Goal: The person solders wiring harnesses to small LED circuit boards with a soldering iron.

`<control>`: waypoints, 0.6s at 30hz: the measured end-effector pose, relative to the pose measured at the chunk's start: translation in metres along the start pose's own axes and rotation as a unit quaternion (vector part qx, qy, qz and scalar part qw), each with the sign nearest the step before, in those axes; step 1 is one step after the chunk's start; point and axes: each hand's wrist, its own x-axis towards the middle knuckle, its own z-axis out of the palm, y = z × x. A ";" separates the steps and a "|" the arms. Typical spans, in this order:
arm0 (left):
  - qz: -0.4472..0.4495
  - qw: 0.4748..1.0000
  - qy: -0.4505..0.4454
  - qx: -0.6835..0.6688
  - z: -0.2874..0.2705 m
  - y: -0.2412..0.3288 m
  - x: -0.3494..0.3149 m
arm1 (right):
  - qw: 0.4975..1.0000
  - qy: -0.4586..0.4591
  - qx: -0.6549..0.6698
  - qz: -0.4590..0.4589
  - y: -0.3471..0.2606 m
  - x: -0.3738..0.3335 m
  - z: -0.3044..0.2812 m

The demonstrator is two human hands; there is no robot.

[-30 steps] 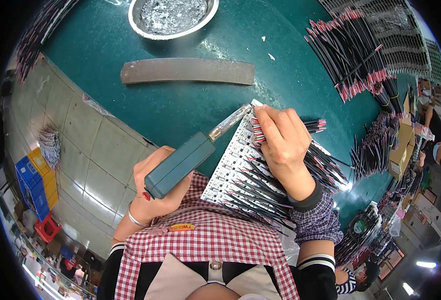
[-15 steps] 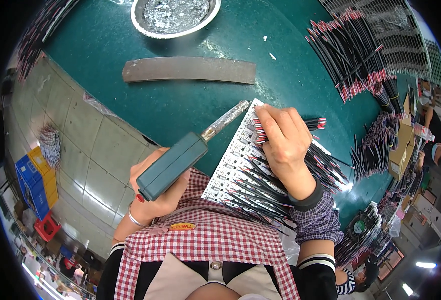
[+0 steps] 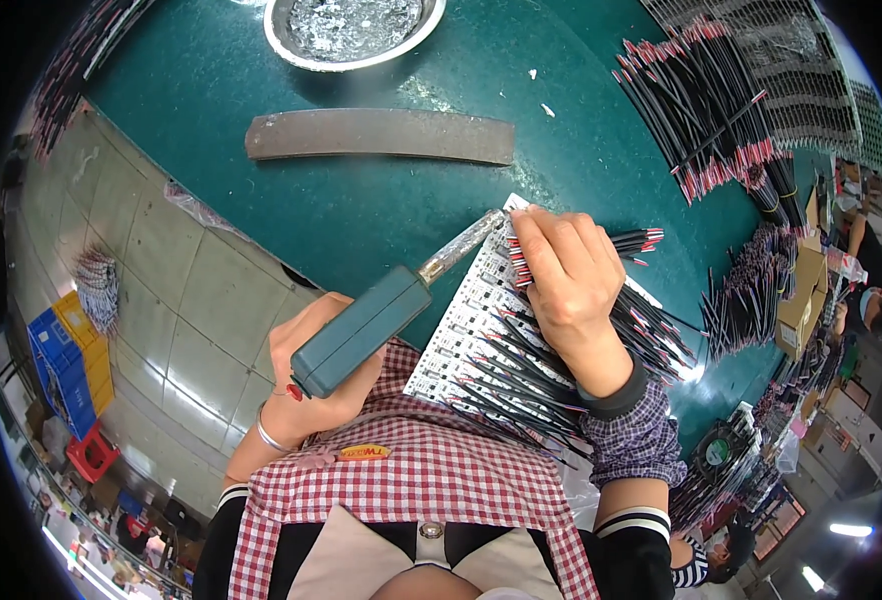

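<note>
Left hand (image 3: 313,372) grips soldering iron (image 3: 373,321), tip at white circuit board (image 3: 481,320) edge. Right hand (image 3: 565,283), fingers curled, presses red-black wires (image 3: 521,375) onto board on green table (image 3: 361,215).

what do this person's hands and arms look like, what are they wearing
Both hands are bare, no gloves. The left hand has red-painted nails and a thin silver bangle at the wrist. The right hand comes out of a dark cuff under a purple checked sleeve.
</note>
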 end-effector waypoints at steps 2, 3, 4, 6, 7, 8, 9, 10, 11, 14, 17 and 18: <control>-0.008 1.000 0.002 -0.007 0.000 -0.001 -0.002 | 1.000 0.000 -0.009 -0.006 -0.001 0.000 0.001; -0.015 1.000 0.002 -0.014 0.000 -0.002 -0.002 | 1.000 0.001 -0.014 -0.008 -0.001 0.000 0.001; -0.015 1.000 0.002 -0.014 0.000 -0.002 -0.003 | 1.000 0.003 -0.020 -0.010 -0.001 0.000 0.001; 0.046 0.998 0.012 0.037 -0.002 -0.005 -0.006 | 1.000 0.003 -0.022 -0.011 -0.001 0.000 0.000; 0.046 0.998 0.011 0.037 -0.003 -0.004 -0.009 | 1.000 0.002 -0.024 -0.011 -0.002 0.000 0.000; -0.009 1.000 0.024 0.003 -0.003 -0.003 -0.013 | 1.000 0.003 -0.025 -0.011 -0.002 0.000 0.000; -0.064 0.997 0.038 -0.032 -0.004 -0.002 -0.015 | 1.000 -0.002 -0.026 -0.008 -0.002 0.001 -0.001; -0.063 0.997 0.038 -0.032 -0.004 -0.004 -0.016 | 1.000 -0.007 -0.029 -0.005 -0.002 0.001 -0.002; -0.042 0.997 0.048 -0.033 -0.003 -0.006 -0.016 | 1.000 -0.007 -0.030 -0.005 -0.002 0.001 -0.003; -0.010 0.998 0.061 -0.026 -0.003 -0.010 -0.018 | 1.000 -0.002 0.000 0.007 0.000 0.002 -0.012; -0.002 0.997 0.080 -0.017 -0.004 -0.015 -0.024 | 0.999 0.026 -0.002 0.044 -0.008 0.001 -0.038; -0.001 0.996 0.087 -0.024 -0.004 -0.015 -0.024 | 0.998 0.036 -0.018 0.057 -0.011 0.001 -0.043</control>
